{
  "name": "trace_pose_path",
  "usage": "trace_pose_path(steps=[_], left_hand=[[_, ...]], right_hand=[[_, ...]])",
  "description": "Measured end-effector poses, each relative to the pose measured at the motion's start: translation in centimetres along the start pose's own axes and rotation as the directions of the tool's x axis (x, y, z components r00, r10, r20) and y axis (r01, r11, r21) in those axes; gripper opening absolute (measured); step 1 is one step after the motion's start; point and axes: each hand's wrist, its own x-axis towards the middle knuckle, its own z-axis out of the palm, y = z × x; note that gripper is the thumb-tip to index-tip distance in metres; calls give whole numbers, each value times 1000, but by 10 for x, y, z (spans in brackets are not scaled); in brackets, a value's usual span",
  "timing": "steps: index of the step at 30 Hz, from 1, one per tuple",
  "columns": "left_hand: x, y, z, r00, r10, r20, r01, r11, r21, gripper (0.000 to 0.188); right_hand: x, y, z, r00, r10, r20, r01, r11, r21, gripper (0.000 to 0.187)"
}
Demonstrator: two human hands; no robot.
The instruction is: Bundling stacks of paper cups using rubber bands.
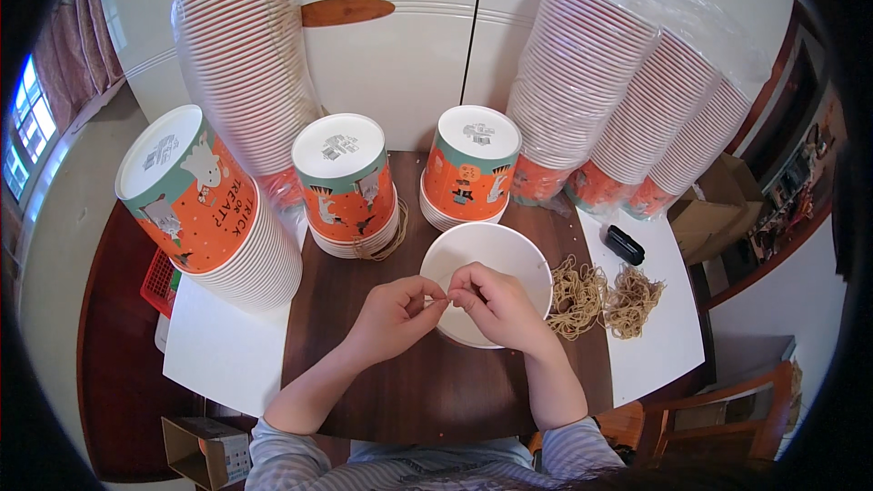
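Over the open mouth of a white paper bucket (473, 250), my left hand (397, 314) and my right hand (496, 302) meet fingertip to fingertip. Both are closed in a pinch, on what looks like the end of a thin string (437, 299); little of it shows. The bucket stands upright on the brown board, its inside pale and partly hidden by my hands. Right of it lie two tangled bundles of tan twine, one bundle (576, 298) close to the bucket's wall and another bundle (634, 300) farther right.
Upside-down orange-and-green bucket stacks stand at left (227, 200), centre-left (350, 191) with twine hanging beside it, and centre (471, 164). Tall plastic-wrapped stacks rise at back left (241, 64) and back right (591, 64). A black oblong case (624, 244) lies near the twine.
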Motion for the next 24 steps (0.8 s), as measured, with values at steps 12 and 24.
trace_pose_path(steps=[12, 24], left_hand=[[-1, 5, 2, 999, -30, -31, 29, 999, -29, 12], [0, -3, 1, 998, -15, -60, 9, 995, -96, 11]], right_hand=[[0, 2, 1, 1000, -13, -12, 13, 1000, 2, 5], [0, 2, -1, 1000, -2, 8, 2, 1000, 8, 3]])
